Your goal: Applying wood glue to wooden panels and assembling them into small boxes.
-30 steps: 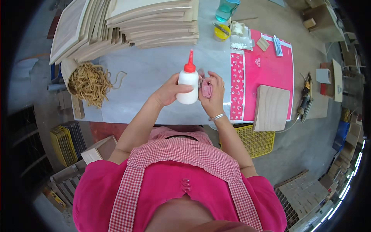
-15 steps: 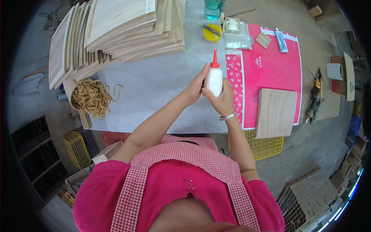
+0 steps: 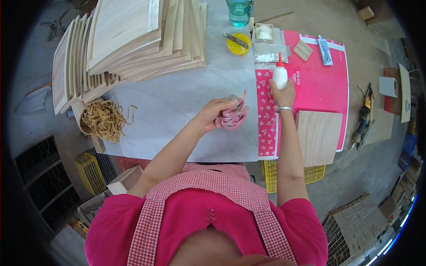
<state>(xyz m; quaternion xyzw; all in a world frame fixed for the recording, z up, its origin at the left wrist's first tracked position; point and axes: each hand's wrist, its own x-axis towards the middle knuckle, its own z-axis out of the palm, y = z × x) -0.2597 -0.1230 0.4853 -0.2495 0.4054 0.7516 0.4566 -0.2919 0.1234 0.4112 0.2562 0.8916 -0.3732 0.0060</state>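
Squeeze bottle [image 3: 280, 79]: shifted right, now over pink sheet [image 3: 319, 88]; contact unclear
Red nozzle [image 3: 280, 60]: long axis forward
Right hand [image 3: 285, 94]: wrapped round bottle's lower end
Left hand [image 3: 210, 114]: clutching pink rag [image 3: 231, 117], left of bottle

Woodworking shop. Tells: wood panels [image 3: 128, 33] stacked upper left, power tool [image 3: 364, 111] at right, board [image 3: 320, 137] on bench [image 3: 173, 106] right of centre. Grey floor [image 3: 339, 184], yellow crate [image 3: 90, 174] lower left, pallet-like stack [image 3: 355, 224] lower right.
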